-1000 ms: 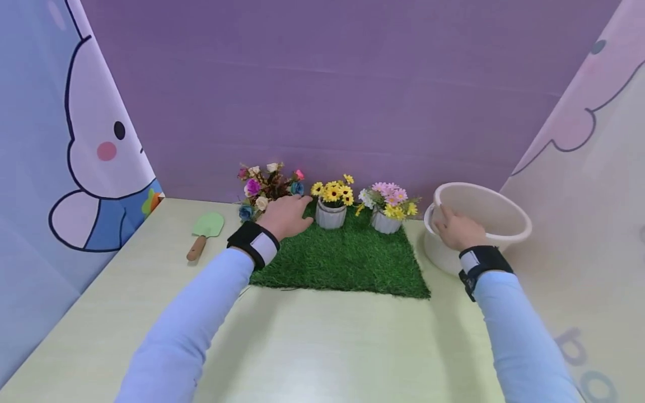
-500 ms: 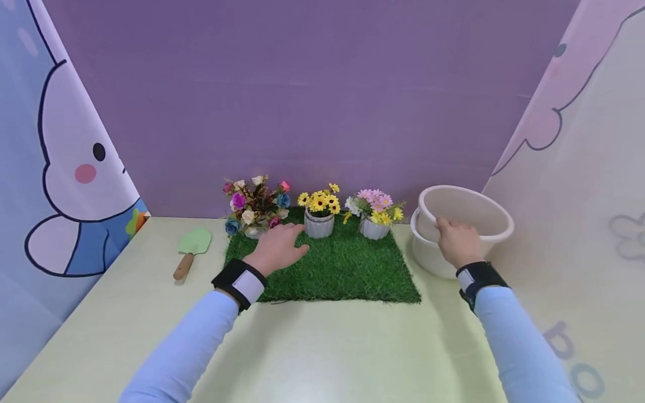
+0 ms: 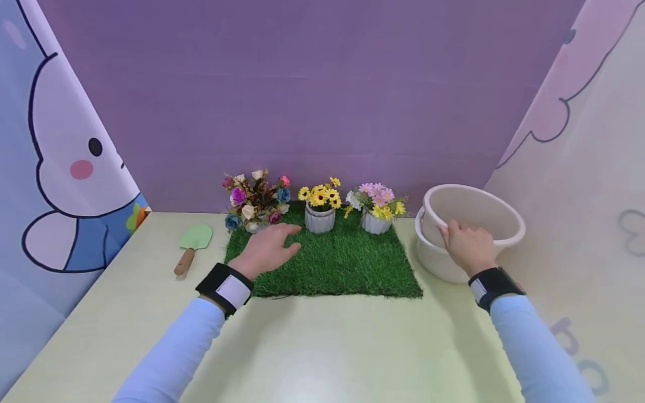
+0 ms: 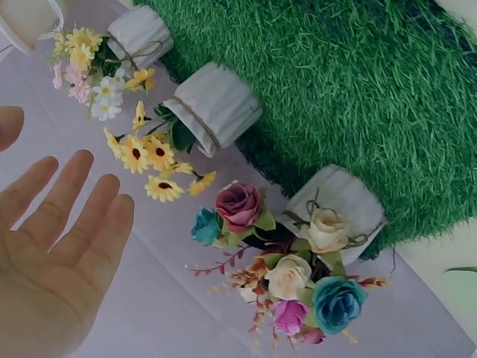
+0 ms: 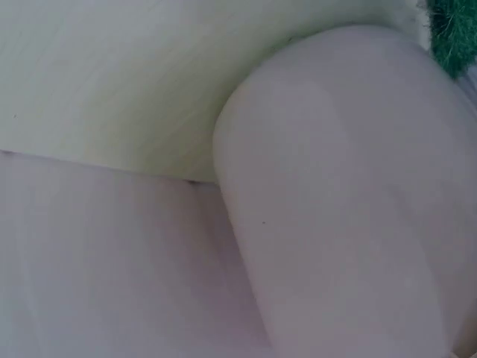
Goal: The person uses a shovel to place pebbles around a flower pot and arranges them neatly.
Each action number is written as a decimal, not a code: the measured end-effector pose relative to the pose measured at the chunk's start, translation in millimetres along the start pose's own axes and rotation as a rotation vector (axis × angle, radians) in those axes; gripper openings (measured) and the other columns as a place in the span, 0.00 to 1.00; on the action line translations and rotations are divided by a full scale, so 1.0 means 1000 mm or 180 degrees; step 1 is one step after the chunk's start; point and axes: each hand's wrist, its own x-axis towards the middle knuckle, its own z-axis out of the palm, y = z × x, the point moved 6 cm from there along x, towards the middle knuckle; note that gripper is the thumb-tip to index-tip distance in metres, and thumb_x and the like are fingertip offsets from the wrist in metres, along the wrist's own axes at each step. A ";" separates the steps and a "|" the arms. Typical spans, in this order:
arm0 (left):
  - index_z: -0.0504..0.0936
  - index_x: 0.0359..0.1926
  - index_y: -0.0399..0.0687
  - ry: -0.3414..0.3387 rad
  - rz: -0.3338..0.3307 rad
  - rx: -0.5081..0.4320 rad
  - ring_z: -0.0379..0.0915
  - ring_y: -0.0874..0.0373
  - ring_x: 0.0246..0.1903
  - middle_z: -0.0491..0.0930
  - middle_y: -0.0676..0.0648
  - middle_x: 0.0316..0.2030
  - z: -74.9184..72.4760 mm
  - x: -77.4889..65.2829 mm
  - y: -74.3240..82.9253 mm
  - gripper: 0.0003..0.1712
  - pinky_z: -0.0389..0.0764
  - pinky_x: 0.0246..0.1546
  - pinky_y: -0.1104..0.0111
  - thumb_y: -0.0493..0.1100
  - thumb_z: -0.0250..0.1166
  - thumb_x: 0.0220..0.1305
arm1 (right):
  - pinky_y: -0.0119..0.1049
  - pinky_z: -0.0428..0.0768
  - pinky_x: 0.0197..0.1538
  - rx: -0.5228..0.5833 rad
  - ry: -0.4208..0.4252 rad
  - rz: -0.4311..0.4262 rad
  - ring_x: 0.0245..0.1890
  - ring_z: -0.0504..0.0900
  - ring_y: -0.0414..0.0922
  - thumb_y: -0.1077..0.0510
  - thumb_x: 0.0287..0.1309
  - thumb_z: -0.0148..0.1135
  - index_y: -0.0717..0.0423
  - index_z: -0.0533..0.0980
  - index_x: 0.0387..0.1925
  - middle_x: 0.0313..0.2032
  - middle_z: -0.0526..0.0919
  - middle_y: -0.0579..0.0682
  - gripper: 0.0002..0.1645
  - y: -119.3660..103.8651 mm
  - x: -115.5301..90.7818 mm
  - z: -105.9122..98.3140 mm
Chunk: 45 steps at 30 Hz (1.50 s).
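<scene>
On the right in the head view, my right hand (image 3: 470, 245) grips the near rim of a cream bucket (image 3: 471, 204), fingers curled over the edge. A second curved edge shows below that rim on its left side; whether it is another bucket or a handle I cannot tell. The smooth bucket wall fills much of the right wrist view, where the hand is hidden. My left hand (image 3: 264, 250) hovers palm down, fingers spread, holding nothing. It is nearest the pot of mixed roses (image 3: 258, 201); in the left wrist view the roses (image 4: 291, 276) are apart from it.
A green grass mat (image 3: 337, 263) lies mid-table. Along its back edge stand the roses, a pot of yellow flowers (image 3: 319, 218) and a pot of pink, white and yellow daisies (image 3: 376, 221). A trowel (image 3: 186, 260) lies left. A purple backdrop (image 3: 322, 101) rises behind.
My left hand has drawn back and leftward from the flowerpots. My right hand's fingers have curled over the bucket's rim. The view has shifted slightly; the pots and trowel stay put.
</scene>
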 end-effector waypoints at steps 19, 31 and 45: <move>0.74 0.69 0.41 -0.0113 -0.0009 0.0090 0.77 0.40 0.58 0.75 0.36 0.66 0.009 -0.008 -0.002 0.28 0.81 0.53 0.48 0.47 0.59 0.74 | 0.46 0.65 0.20 -0.0026 0.0044 -0.0132 0.16 0.67 0.52 0.48 0.72 0.52 0.55 0.61 0.23 0.15 0.63 0.49 0.23 0.011 -0.055 -0.025; 0.75 0.68 0.42 -0.0147 0.0115 -0.0028 0.79 0.43 0.57 0.77 0.38 0.64 0.025 -0.003 0.007 0.26 0.81 0.53 0.49 0.48 0.58 0.74 | 0.44 0.63 0.21 -0.0010 -0.0232 0.0083 0.17 0.68 0.52 0.46 0.75 0.45 0.54 0.60 0.24 0.17 0.64 0.49 0.24 0.017 -0.116 -0.052; 0.75 0.67 0.41 -0.0195 0.0112 -0.0124 0.77 0.42 0.59 0.77 0.38 0.64 0.036 -0.017 -0.001 0.26 0.78 0.58 0.48 0.47 0.59 0.74 | 0.40 0.57 0.18 -0.0009 0.0947 -0.0508 0.12 0.59 0.47 0.30 0.75 0.24 0.54 0.59 0.21 0.14 0.57 0.43 0.38 -0.024 -0.155 -0.074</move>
